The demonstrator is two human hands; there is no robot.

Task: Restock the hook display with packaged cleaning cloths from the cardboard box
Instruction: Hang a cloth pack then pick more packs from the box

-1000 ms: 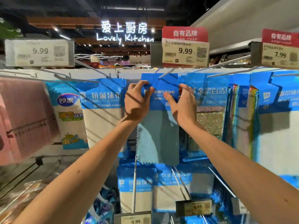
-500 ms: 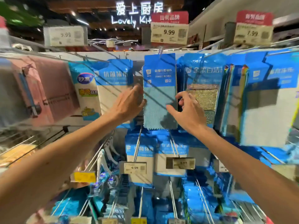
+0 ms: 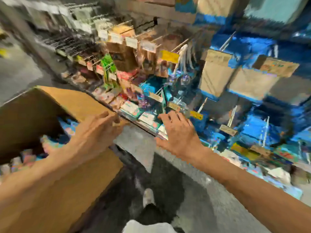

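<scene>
The picture is heavily blurred. An open cardboard box (image 3: 80, 101) stands at lower left, with blurred packaged cloths (image 3: 25, 157) inside it. My left hand (image 3: 96, 133) hangs over the box's near right corner, fingers loosely curled, holding nothing. My right hand (image 3: 178, 133) is spread in the air to the right of the box, in front of the low shelf, and is empty. Blue cloth packages (image 3: 249, 44) hang on the hook display at upper right.
Hooks with price tags (image 3: 169, 56) stick out toward me across the middle. A low shelf edge (image 3: 139, 125) runs diagonally behind my hands. Grey floor (image 3: 168, 174) and my shoe (image 3: 149, 197) are below. Wire racks (image 3: 67, 41) fill the upper left.
Both hands let go of the teal cloth pack hung on the hook and dropped away. My view swung down and left to the cardboard box and the floor.
</scene>
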